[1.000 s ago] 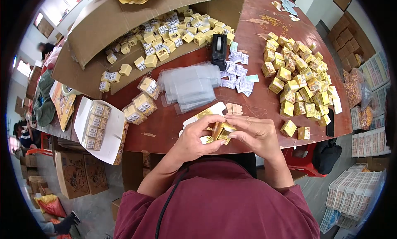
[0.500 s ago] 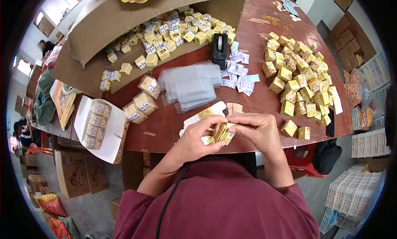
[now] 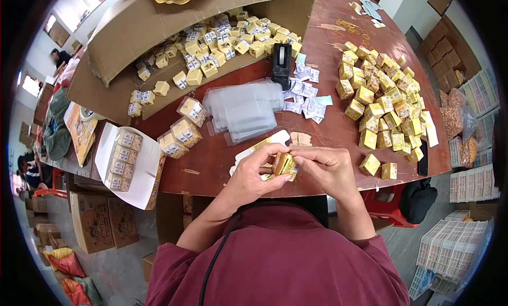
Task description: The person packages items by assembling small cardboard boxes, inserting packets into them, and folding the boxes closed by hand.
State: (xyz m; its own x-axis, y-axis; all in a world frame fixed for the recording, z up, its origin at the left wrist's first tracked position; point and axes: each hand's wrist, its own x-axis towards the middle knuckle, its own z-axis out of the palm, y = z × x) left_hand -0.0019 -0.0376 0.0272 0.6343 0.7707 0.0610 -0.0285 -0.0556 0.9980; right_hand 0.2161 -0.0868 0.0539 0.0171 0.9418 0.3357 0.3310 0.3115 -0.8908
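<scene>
A small yellow box [image 3: 284,165] sits between my two hands near the table's front edge. My left hand [image 3: 255,173] is closed around its left side, with the thumb along the bottom. On the box's right side and upper edge press the thumb and fingers of my right hand [image 3: 325,167]. Partly behind my left hand lies a flat white-and-yellow carton piece [image 3: 260,145]. A stack of clear plastic sleeves [image 3: 244,110] is just beyond it. To the right, two loose yellow boxes [image 3: 379,167] stand near a big pile of similar boxes [image 3: 383,97].
A large cardboard box [image 3: 119,94] on its side holds many cream cubes [image 3: 211,41]. A black tape dispenser [image 3: 281,65] stands beside small printed slips [image 3: 307,94]. At left are wrapped blocks [image 3: 185,130] and an open white carton [image 3: 140,187]. A red stool [image 3: 383,205] is below the table.
The small box has turned in my hands, and its open flaps now look folded down. My fingers have shifted slightly around it. Other things on the table look the same.
</scene>
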